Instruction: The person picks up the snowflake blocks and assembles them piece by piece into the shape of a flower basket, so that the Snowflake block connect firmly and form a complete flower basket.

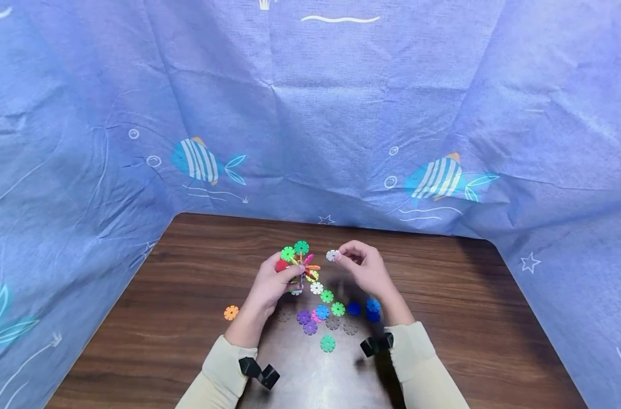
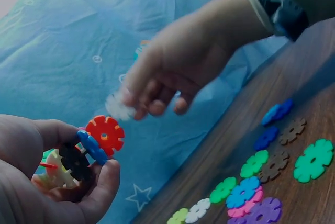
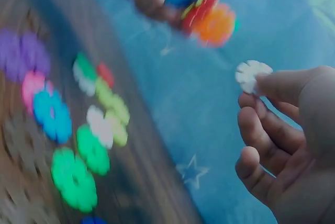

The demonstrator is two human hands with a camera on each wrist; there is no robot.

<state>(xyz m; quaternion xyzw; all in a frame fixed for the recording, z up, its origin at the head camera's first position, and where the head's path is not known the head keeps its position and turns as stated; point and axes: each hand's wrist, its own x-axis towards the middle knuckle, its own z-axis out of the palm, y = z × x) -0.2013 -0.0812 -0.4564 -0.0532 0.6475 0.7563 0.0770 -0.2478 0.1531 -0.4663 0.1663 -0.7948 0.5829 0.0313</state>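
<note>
The cluster of joined coloured discs (image 2: 93, 148) is above the worktop (image 1: 177, 284), and your left hand (image 1: 271, 281) has its grip clamped on it. Near to it, but apart, your right hand (image 1: 365, 266) pinches with its grip the edge of one white disc (image 3: 251, 75). Below them, loose discs (image 1: 322, 312) lie on the worktop, in front of a blue cloth (image 1: 330, 113) with printed fish.
</note>
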